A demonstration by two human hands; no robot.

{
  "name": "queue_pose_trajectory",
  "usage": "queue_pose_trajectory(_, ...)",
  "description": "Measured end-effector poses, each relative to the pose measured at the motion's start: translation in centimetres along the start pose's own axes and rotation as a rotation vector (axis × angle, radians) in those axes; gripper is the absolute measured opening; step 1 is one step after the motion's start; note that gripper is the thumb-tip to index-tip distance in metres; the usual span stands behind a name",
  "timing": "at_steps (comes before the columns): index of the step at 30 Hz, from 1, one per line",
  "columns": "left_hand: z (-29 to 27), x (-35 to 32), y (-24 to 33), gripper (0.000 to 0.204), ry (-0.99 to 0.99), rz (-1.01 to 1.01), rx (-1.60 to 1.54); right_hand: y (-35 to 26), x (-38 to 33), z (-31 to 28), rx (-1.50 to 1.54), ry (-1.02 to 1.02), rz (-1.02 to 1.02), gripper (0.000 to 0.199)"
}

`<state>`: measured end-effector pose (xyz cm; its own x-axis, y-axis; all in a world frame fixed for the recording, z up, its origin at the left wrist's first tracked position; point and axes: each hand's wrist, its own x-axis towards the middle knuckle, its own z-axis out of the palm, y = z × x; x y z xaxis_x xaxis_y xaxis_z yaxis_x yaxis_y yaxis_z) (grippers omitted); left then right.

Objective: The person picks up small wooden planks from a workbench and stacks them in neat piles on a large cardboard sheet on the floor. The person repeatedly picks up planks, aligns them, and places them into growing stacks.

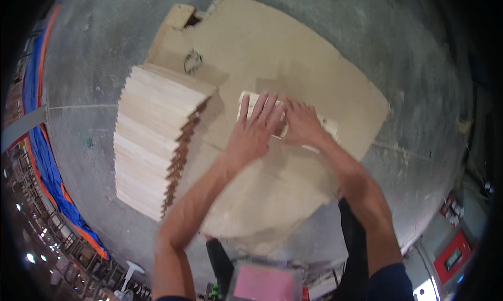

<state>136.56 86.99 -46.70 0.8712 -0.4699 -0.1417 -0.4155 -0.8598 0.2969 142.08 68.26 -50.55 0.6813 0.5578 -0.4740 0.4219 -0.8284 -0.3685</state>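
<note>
A pale, light-coloured piece (330, 126), flat and apparently wooden, lies on a brown cardboard sheet (293, 44). My left hand (254, 131) rests over its left part, fingers stretched out and a little apart. Close beside it, my right hand (305, 124) lies across the middle and right part, its fingers extended and the thumb pointing toward the left hand. Both hands cover most of the piece, so its full shape is hidden; thin dark lines show on the part between them. Neither hand visibly grips anything.
To the left, a large stack of pale wooden boards (152, 138) lies in stepped, overlapping rows. Grey concrete floor (84, 81) surrounds the cardboard. A blue and orange tarp (50, 159) runs along the far left. A pink-topped item (264, 282) is at the lower edge.
</note>
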Motion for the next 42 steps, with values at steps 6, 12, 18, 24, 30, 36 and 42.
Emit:
queue_pose_trajectory(6, -0.2, -0.5, 2.8, 0.121, -0.75, -0.118, -1.123, 1.2, -2.7, -5.2, 0.641, -0.997, 0.011, 0.078)
queue_pose_trajectory(12, 2.9, -4.0, 5.8, 0.12, -0.866, -0.346, -1.567, 0.1, -6.3, -6.4, 0.244, -0.953, 0.037, 0.077)
queue_pose_trajectory(18, 8.0, -11.7, 8.1, 0.089, -0.117, -0.747, -2.371, -2.4, -10.0, -4.2, 0.746, 0.311, 0.506, 0.086)
queue_pose_trajectory(24, 0.6, -10.3, 17.6, 0.108, 0.147, -0.555, -3.066, -2.9, -10.0, 0.7, 1.94, -0.582, -0.012, 0.092)
queue_pose_trajectory(30, -3.5, -11.5, 18.5, 0.128, 0.113, 0.256, -3.572, -10.3, -10.7, -3.8, 1.937, -0.608, -0.155, 0.101)
queue_pose_trajectory(36, -1.8, -10.2, 13.8, 0.125, 0.409, 0.555, -3.343, -10.7, -6.5, -5.4, 1.872, -0.534, 0.191, 0.096)
queue_pose_trajectory(42, 7.6, -24.5, 15.6, 0.085, 0.165, -0.728, -2.716, -11.9, 13.3, -9.1, 1.289, -0.247, -0.071, 0.1)
